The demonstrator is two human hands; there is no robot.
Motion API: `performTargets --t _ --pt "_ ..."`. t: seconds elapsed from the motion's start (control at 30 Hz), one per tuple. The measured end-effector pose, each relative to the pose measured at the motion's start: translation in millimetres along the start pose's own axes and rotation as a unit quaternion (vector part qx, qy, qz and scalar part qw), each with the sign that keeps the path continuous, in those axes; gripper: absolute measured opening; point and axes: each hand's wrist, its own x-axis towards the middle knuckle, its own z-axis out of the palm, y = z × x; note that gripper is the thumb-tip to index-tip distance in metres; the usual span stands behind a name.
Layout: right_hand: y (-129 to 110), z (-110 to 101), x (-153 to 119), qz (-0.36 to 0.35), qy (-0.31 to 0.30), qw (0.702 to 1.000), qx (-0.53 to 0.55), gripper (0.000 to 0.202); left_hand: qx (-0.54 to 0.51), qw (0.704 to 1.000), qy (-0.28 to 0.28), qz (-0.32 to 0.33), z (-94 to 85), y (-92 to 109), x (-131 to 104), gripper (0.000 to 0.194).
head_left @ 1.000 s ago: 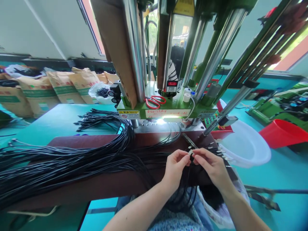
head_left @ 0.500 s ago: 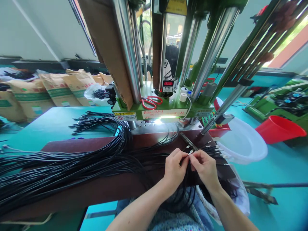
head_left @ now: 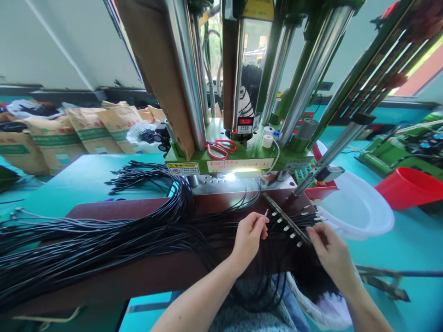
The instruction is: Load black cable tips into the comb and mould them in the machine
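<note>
My left hand [head_left: 249, 236] is closed in a pinch on a cable end [head_left: 266, 213], whose thin pale tip points up. To its right lies a narrow metal bar [head_left: 286, 218], set at a slant on the brown board, with several small silvery connectors along its near side. My right hand [head_left: 328, 244] is at the bar's near right end, thumb and forefinger pressed together; what is between them, if anything, is too small to make out. Black cables with pale tips [head_left: 313, 216] lie just beyond it. Loops of black cable [head_left: 266, 295] hang over my lap.
A green press [head_left: 238, 163] with steel columns stands ahead, red-handled scissors [head_left: 221, 148] on its ledge. A thick bundle of black cables [head_left: 104, 244] crosses the brown board [head_left: 138, 272]. At right are a white basin [head_left: 360, 207], a red bucket [head_left: 408, 186] and a lined bin [head_left: 332, 309].
My hands were together over the metal bar and have parted. The right hand has moved right to the bar's near end; the left has shifted slightly left, holding a cable end up.
</note>
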Motion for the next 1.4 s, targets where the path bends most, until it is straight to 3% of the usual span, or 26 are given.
performTargets --t 0.13,0.3,0.37,0.43,0.53,0.67,0.77,0.97,1.07,1.2,1.3,1.4 --pt "10.3 -4.7 -2.8 -0.016 -0.049 0.999 0.007 0.018 0.003 1.0 -0.004 0.001 0.4 -2.8 2.6 0.025" --pt "-26.9 -6.2 0.4 0.075 -0.07 0.979 0.174 0.019 0.006 1.0 -0.028 0.004 5.5 3.5 -1.1 0.022" --pt "-44.8 0.6 3.7 0.139 -0.104 0.936 0.306 0.023 0.016 0.999 -0.04 0.025 7.4 5.4 -4.3 0.019" --pt "-59.2 11.0 6.3 0.186 -0.147 0.867 0.438 0.026 0.037 0.997 -0.052 0.05 7.5 5.3 -6.9 0.016" --pt "-72.4 27.0 7.7 0.222 -0.167 0.784 0.555 0.021 0.114 0.985 -0.049 0.116 4.0 2.4 -8.5 0.012" --pt "-76.1 38.6 6.7 0.254 -0.153 0.718 0.629 0.017 0.236 0.944 -0.042 0.227 -2.7 -0.7 -7.1 0.014" --pt "-71.6 40.0 6.2 0.27 -0.155 0.685 0.659 0.017 0.276 0.923 -0.068 0.258 -6.8 1.9 -5.4 0.016" --pt "-59.2 38.0 5.7 0.269 -0.192 0.691 0.643 0.009 0.344 0.881 -0.149 0.288 -15.2 12.7 -1.8 0.021" --pt "-58.4 38.1 7.5 0.282 -0.198 0.685 0.643 0.009 0.343 0.879 -0.175 0.28 -17.4 13.9 -0.3 0.022" --pt "-62.9 39.7 11.1 0.291 -0.192 0.683 0.642 0.009 0.307 0.91 -0.159 0.229 -15.8 10.0 -0.9 0.02" --pt "-66.7 41.6 11.9 0.303 -0.197 0.674 0.645 0.009 0.237 0.951 -0.13 0.151 -13.0 5.3 -2.6 0.02" --pt "-69.0 43.6 11.0 0.304 -0.207 0.67 0.645 0.01 0.176 0.973 -0.116 0.094 -11.4 1.0 -4.1 0.02"
